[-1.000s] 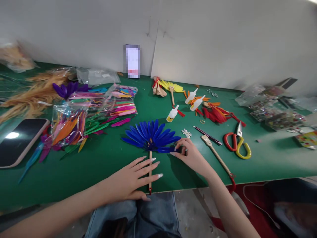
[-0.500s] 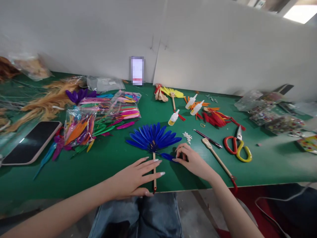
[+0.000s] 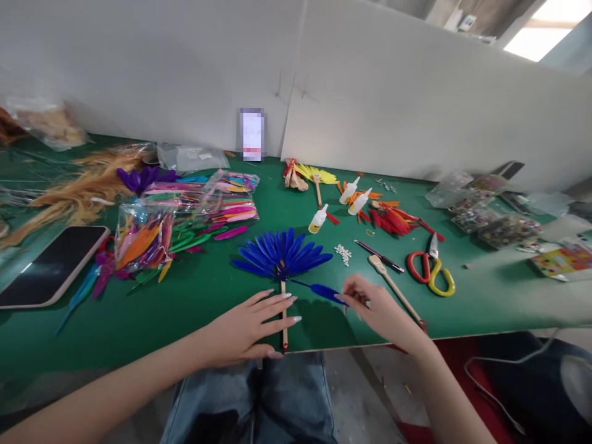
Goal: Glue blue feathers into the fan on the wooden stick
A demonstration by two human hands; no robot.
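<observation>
A fan of blue feathers [image 3: 283, 251] lies on the green table in front of me, its feathers spread away from me. Its thin wooden handle [image 3: 283, 313] points toward the table's front edge. My left hand [image 3: 252, 327] lies flat across that handle, fingers stretched out and apart. To the right, my right hand [image 3: 370, 305] pinches the tip of a loose blue feather [image 3: 325, 291] between thumb and finger. The feather's thin quill points left, toward the base of the fan; whether it touches the fan I cannot tell.
Small white beads [image 3: 343, 254], a dark pen-like tool [image 3: 379, 256], a bare wooden stick [image 3: 393, 287] and scissors [image 3: 435, 271] lie to the right. Glue bottles [image 3: 319, 219] stand behind the fan. Bagged coloured feathers [image 3: 143, 237] and a phone [image 3: 54, 265] are at left.
My right hand has moved right, drawing the loose blue feather away from the fan's base, so more of its quill shows. My left hand stays on the handle. The view has shifted slightly.
</observation>
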